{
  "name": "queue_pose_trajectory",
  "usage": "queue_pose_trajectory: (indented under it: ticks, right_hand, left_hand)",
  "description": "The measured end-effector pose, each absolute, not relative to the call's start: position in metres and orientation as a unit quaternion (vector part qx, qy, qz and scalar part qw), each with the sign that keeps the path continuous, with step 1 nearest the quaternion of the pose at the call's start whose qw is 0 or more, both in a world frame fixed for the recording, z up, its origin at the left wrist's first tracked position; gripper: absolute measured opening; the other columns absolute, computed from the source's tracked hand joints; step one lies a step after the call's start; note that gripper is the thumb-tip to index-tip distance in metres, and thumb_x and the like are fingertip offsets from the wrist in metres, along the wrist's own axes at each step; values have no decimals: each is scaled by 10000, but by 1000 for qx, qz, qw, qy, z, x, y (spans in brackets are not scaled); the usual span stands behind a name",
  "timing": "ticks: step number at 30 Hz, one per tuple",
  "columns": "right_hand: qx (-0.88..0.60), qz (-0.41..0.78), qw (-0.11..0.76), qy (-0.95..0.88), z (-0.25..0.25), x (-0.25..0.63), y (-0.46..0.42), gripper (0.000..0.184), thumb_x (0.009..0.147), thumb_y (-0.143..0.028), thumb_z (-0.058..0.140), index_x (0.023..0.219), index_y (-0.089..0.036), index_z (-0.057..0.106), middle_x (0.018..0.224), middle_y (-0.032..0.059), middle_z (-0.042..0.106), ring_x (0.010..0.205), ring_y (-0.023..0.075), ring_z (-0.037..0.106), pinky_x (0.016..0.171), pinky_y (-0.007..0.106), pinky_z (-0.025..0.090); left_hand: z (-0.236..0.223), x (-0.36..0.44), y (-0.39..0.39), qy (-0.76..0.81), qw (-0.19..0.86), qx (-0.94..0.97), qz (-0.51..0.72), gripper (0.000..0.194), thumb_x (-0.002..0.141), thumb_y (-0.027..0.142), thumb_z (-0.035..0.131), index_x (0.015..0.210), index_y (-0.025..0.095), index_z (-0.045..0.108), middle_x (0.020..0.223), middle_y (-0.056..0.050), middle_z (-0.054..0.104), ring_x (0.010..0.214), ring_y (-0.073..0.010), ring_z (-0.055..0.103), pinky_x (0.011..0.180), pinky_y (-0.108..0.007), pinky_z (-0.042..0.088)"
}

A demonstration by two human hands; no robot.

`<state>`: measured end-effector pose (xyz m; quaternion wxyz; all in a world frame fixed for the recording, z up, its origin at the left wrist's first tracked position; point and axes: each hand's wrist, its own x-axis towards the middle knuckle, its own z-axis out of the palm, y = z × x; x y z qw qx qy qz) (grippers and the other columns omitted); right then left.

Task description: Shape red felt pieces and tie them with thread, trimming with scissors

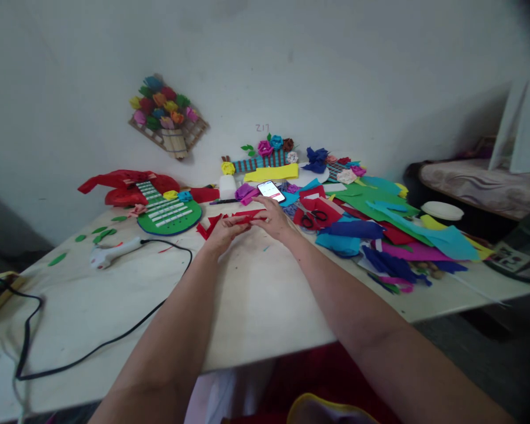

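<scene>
Over the middle of the table, my left hand (227, 231) and my right hand (271, 219) meet at the fingertips. Between them is a strip of red crepe paper (246, 217), with fingers of both hands closed on it. Part of the strip is hidden behind the fingers. Just left of it, more red paper pieces (207, 227) lie on the table. Past my right hand lies a phone with a lit screen (271, 191). Black-handled scissors (313, 219) rest on red paper to the right.
A green guitar-shaped craft (170, 215) and a white glue gun (115, 252) with a black cord (115, 338) lie left. Coloured paper sheets (393, 229) cover the right side. Paper flowers (265, 147) stand against the wall. A white bowl (442, 210) sits far right.
</scene>
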<state>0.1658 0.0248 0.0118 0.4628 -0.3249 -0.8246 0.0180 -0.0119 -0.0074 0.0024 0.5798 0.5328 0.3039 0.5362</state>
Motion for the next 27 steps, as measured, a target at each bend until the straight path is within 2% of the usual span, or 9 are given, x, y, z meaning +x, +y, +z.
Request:
queue_pose_trajectory:
  ticks: [3,10,14,17,21,25,27]
  right_hand:
    - [-318,26,474,-821,11,165,27,61,681,-235,665,630,-205,678,1206,55,541,1169,231,398,1002,422,304]
    - [-315,62,499,-805,12,163,24,97,669,-237,658,578,-204,648,1163,60,570,1140,233,422,989,408,307]
    - [-350,140,567,-732,12,167,27,154,736,-276,568,643,-190,655,1166,72,563,1129,217,436,983,381,305]
    - [-380,224,626,-642,9,172,34,152,722,-289,545,680,-182,643,1131,71,574,1083,209,473,956,360,330]
    - [-383,325,648,-573,3,177,40,147,638,-239,542,736,-175,630,992,44,606,912,188,541,860,333,394]
    - [-385,384,617,-569,2,176,37,204,595,-211,548,790,-187,604,730,-6,594,739,161,546,750,311,417]
    - [-384,394,606,-574,3,174,35,233,583,-210,566,814,-195,591,698,-21,582,698,146,534,713,295,413]
  left_hand:
    - [4,-10,-10,312,569,548,529,325,581,223,750,890,138,697,905,-88,693,863,-191,631,930,-381,400]
    - [5,-5,-8,341,541,538,550,262,579,303,752,755,116,703,782,-77,695,759,-176,641,879,-380,446]
    - [3,-6,-4,336,534,520,576,290,560,305,762,762,106,699,800,-85,691,784,-196,645,856,-386,461]
    - [3,-7,-3,330,538,513,582,305,564,299,761,782,96,694,804,-98,692,806,-215,647,850,-388,464]
    - [3,-8,-2,331,540,508,583,310,570,297,758,791,91,692,803,-108,691,826,-222,648,852,-377,461]
    - [4,-8,-2,327,537,506,591,298,567,302,758,772,97,691,782,-92,691,807,-209,649,850,-369,462]
    - [4,-7,-2,324,530,509,596,287,564,306,759,755,102,690,785,-87,691,792,-200,649,847,-365,464]
